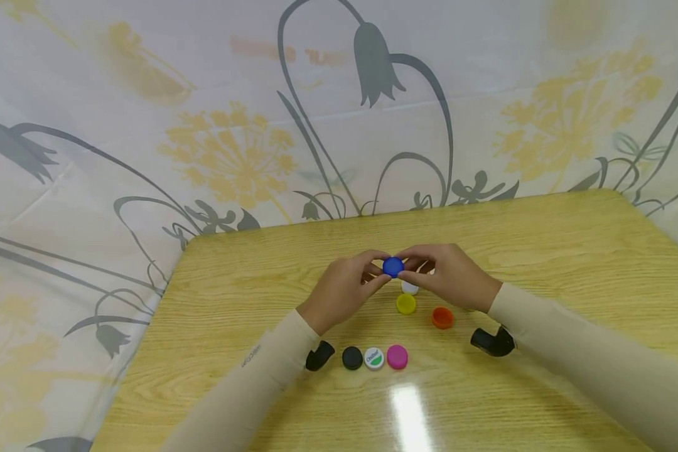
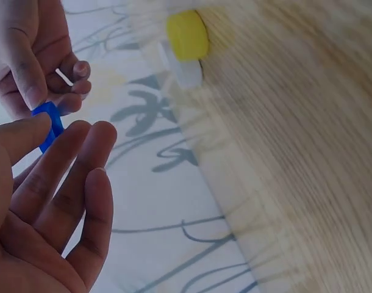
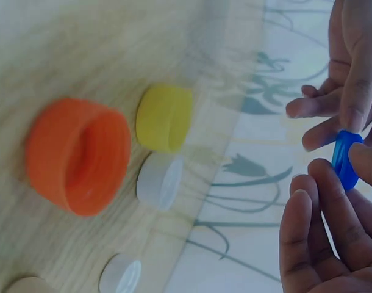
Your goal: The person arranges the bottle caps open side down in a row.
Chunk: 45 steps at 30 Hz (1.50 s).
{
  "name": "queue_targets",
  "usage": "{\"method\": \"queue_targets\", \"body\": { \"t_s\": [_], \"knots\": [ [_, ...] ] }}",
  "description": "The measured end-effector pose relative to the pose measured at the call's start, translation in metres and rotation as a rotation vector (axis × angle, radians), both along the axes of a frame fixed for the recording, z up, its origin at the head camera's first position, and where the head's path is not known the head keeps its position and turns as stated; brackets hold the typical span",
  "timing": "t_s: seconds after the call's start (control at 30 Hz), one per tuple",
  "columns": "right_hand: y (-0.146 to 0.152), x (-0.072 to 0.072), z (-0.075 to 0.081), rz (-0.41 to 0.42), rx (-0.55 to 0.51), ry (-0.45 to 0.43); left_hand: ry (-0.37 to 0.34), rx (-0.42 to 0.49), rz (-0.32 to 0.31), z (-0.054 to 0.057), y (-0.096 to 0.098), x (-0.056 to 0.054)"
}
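A blue bottle cap [image 1: 393, 267] is held up above the table between both hands. My left hand [image 1: 339, 294] pinches its left side with thumb and fingertips. On the opposite side, my right hand [image 1: 451, 276] pinches it too. Both wrist views show the blue cap edge-on, its rim partly covered by fingertips. Below the hands lie a yellow cap [image 1: 406, 304] and a white cap [image 1: 410, 288], the latter partly hidden by the right hand. An orange cap [image 1: 442, 317] sits hollow side up, nearer the right forearm.
Closer to me, a black cap [image 1: 352, 358], a white-and-green printed cap [image 1: 374, 358] and a pink cap [image 1: 397, 356] form a row. The right wrist view shows another white cap [image 3: 120, 274] and part of a beige object [image 3: 30, 285]. A patterned curtain [image 1: 339, 125] hangs behind the wooden table [image 1: 248, 276].
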State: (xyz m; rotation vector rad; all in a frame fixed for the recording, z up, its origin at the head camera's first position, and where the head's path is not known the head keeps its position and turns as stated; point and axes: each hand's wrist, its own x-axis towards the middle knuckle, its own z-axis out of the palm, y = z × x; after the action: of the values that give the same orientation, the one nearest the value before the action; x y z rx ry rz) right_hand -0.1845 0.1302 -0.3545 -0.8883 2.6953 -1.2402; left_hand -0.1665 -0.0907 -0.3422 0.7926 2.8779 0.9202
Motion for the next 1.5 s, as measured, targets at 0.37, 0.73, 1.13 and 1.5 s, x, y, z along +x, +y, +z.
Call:
{"method": "queue_targets", "body": {
  "t_s": [0.37, 0.73, 1.13, 1.5],
  "knots": [
    [0.014, 0.038, -0.004, 0.014, -0.012, 0.051, 0.030, 0.005, -0.041, -0.004, 0.010, 0.032],
    [0.025, 0.064, -0.019, 0.047, -0.066, 0.104, 0.040, 0.027, -0.040, -0.017, 0.022, 0.054],
    [0.033, 0.072, -0.031, 0.153, -0.088, 0.049, 0.048, -0.055, -0.060, -0.024, 0.028, 0.062],
    [0.032, 0.069, -0.040, 0.203, -0.075, -0.067, 0.059, -0.168, -0.081, -0.029, 0.029, 0.063]
  ]
}}
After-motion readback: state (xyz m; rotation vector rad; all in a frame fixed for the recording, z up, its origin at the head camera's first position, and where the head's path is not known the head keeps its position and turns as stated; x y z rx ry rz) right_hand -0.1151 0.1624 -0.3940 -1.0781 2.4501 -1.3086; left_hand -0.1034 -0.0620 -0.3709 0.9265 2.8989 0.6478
